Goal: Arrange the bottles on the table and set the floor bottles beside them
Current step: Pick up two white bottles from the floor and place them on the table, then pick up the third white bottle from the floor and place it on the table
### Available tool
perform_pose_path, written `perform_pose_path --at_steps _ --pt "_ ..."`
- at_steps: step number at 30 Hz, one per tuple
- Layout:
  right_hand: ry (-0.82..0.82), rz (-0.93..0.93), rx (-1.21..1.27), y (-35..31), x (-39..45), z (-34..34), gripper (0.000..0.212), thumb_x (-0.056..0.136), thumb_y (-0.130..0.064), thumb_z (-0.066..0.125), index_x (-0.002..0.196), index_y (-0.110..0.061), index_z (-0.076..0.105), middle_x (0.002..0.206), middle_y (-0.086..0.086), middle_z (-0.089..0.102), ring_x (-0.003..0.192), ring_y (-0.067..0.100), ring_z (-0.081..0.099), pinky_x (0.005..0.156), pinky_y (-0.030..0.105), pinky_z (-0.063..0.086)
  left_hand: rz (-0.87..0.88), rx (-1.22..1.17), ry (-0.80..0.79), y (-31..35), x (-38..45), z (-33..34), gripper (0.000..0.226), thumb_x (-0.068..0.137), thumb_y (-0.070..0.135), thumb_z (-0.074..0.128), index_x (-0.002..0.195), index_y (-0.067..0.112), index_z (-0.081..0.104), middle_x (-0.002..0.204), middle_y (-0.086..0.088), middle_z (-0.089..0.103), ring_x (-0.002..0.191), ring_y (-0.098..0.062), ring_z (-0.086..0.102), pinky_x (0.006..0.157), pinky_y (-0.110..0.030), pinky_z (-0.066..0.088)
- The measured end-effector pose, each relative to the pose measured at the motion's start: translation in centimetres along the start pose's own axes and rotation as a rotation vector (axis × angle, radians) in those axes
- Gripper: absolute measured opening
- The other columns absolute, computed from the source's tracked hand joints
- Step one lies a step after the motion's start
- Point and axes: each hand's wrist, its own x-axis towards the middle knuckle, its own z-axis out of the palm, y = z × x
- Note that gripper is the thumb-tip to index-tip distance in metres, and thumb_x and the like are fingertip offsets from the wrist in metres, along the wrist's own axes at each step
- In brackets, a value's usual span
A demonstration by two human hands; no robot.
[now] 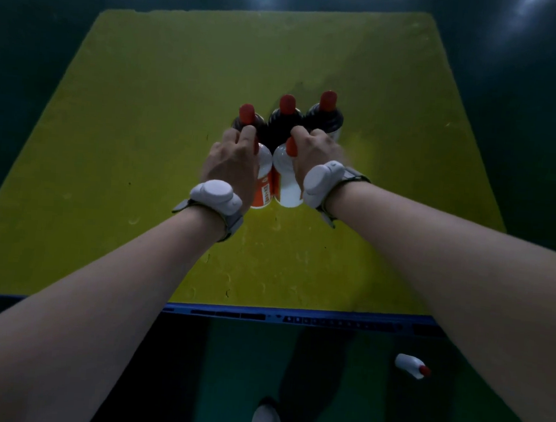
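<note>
The person's left hand (232,160) is wrapped round the neck of the left white bottle (263,176), fingers closed on it just under the cap. The right hand (311,153) does likewise on the right white bottle (287,181). Both bottles stand upright and touching near the middle of the yellow tabletop (143,133). Three dark bottles (285,121) with red caps stand in a row just behind them, toward 12 o'clock.

To finish the step well, the pair should probably be nudged snug and square against that row, kept upright, and let go only once steady.

Both forearms reach forward and converge, wrists roughly level, each bearing a white wrist device (216,194). One floor bottle (411,365) lies on its side at about 5 o'clock.
</note>
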Motion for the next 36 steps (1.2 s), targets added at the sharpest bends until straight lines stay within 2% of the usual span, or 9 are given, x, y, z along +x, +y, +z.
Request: perform_pose_path --at_steps 4,7,10,15,20,28,32,36 --pt "-0.036 0.004 0.057 1.4 -1.7 0.2 0.027 0.098 -0.009 0.051 0.125 -0.011 0.048 0.116 0.017 0.060 0.102 0.038 0.064 0.073 0.036 0.046 -0.015 0.055 0.048 0.9 -1.3 -0.2 0.047 0.102 0.019 0.057 0.146 0.014 0.045 0.133 -0.015 0.052 0.105 -0.035 0.060 0.082 -0.048 0.057" --pt "-0.048 0.020 0.070 2.9 -3.3 0.5 0.035 0.098 -0.011 0.055 0.132 -0.012 0.045 0.118 0.018 0.059 0.102 0.040 0.064 0.077 0.039 0.051 0.136 0.290 0.157 2.8 -3.1 0.0 0.049 0.095 0.021 0.059 0.143 0.017 0.049 0.140 -0.013 0.051 0.111 -0.036 0.057 0.082 -0.048 0.052" --pt "-0.055 0.053 0.086 4.9 -5.2 0.7 0.039 0.100 -0.016 0.055 0.137 -0.014 0.043 0.120 0.019 0.059 0.103 0.043 0.063 0.079 0.043 0.053 0.238 0.298 0.155 5.8 -4.9 1.2 0.051 0.089 0.025 0.059 0.139 0.016 0.051 0.137 -0.013 0.053 0.111 -0.037 0.054 0.085 -0.048 0.046" --pt "-0.120 0.153 0.074 10.0 -9.8 1.6 0.032 0.100 -0.019 0.054 0.130 -0.013 0.047 0.121 0.018 0.057 0.106 0.044 0.061 0.075 0.041 0.048 0.286 0.202 -0.030 11.5 -8.9 5.2 0.045 0.080 0.027 0.064 0.123 0.014 0.061 0.120 -0.014 0.059 0.101 -0.038 0.057 0.078 -0.047 0.048" --pt "-0.167 0.229 0.079 16.6 -15.7 2.6 0.030 0.102 -0.019 0.053 0.130 -0.013 0.047 0.121 0.017 0.058 0.105 0.041 0.062 0.071 0.036 0.044 0.333 0.109 -0.235 16.9 -13.2 9.1 0.042 0.083 0.022 0.070 0.124 0.015 0.062 0.114 -0.013 0.060 0.096 -0.039 0.058 0.072 -0.047 0.053" --pt "-0.209 0.345 0.025 27.7 -24.8 3.6 0.031 0.102 -0.030 0.056 0.126 -0.012 0.049 0.118 0.014 0.059 0.107 0.035 0.061 0.071 0.035 0.042 0.459 0.005 -0.351 27.1 -19.1 14.0 0.027 0.097 0.021 0.060 0.122 0.012 0.063 0.115 -0.013 0.062 0.096 -0.038 0.059 0.073 -0.047 0.052" --pt "-0.123 0.367 0.009 32.8 -29.6 3.7 0.025 0.102 -0.030 0.056 0.120 -0.014 0.054 0.116 0.011 0.060 0.106 0.032 0.061 0.074 0.035 0.045 0.535 -0.053 -0.399 32.5 -22.9 16.8 0.018 0.098 0.025 0.057 0.112 0.015 0.063 0.103 -0.008 0.063 0.087 -0.033 0.061 0.058 -0.036 0.041" --pt "-0.100 0.373 -0.002 36.2 -34.1 5.0 0.020 0.100 -0.029 0.055 0.113 -0.015 0.052 0.107 0.009 0.059 0.096 0.032 0.062 0.065 0.034 0.039 0.582 -0.115 -0.467 35.3 -26.1 18.6 0.025 0.097 0.029 0.050 0.114 0.016 0.063 0.103 -0.007 0.065 0.090 -0.032 0.064 0.062 -0.039 0.051"
